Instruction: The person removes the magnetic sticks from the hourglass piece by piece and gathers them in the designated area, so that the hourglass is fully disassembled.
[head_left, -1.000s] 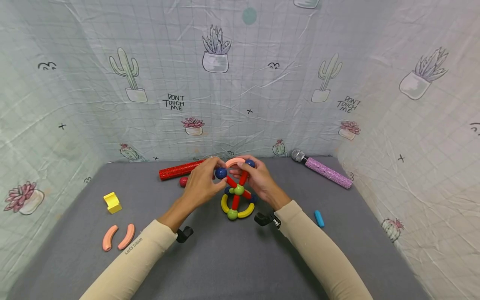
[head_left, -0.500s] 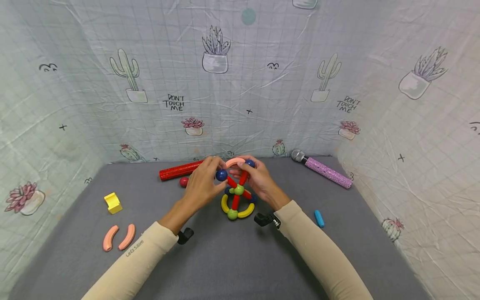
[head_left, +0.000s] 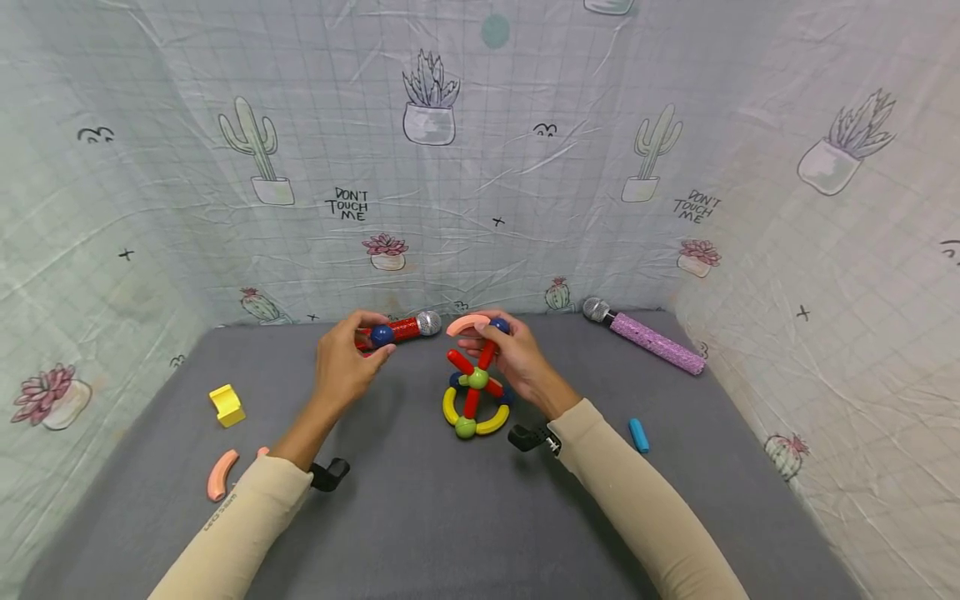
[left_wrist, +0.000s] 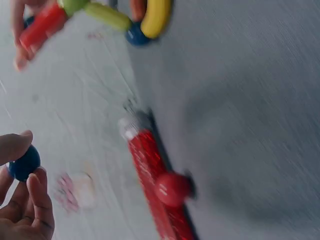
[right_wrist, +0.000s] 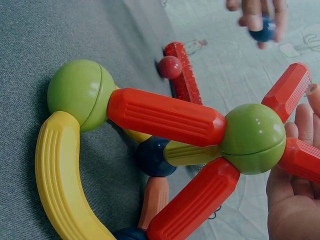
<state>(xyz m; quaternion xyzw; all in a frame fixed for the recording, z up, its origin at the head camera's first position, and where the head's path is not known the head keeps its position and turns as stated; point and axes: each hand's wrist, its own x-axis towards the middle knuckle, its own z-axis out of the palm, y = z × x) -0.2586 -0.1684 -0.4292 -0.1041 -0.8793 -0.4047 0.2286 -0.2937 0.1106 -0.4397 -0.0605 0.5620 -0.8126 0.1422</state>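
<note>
My left hand [head_left: 343,360] pinches a blue ball [head_left: 382,335] between thumb and fingers, up and left of a magnetic-stick structure. That ball [left_wrist: 25,164] is apart from everything else. My right hand [head_left: 521,360] grips the structure's upper right, where a red rod [head_left: 487,353], a second blue ball [head_left: 498,326] and a curved pink rod [head_left: 467,322] come together. Red rods and a short yellow-green one meet at a central green ball [right_wrist: 254,137]. One upper red rod [head_left: 460,361] ends bare. Curved yellow rods [head_left: 492,422] and a lower green ball [head_left: 465,427] form the base on the table.
A red glitter microphone [head_left: 406,328] lies behind my left hand, with a red ball [left_wrist: 172,189] against it. A purple glitter microphone [head_left: 657,343] lies back right, a blue rod [head_left: 638,436] nearer. A yellow block [head_left: 226,406] and curved pink rods [head_left: 220,475] lie left.
My left hand has moved left with the blue ball, off the end of the upper red rod. The red microphone's head now shows. My right hand and the structure stay in place.
</note>
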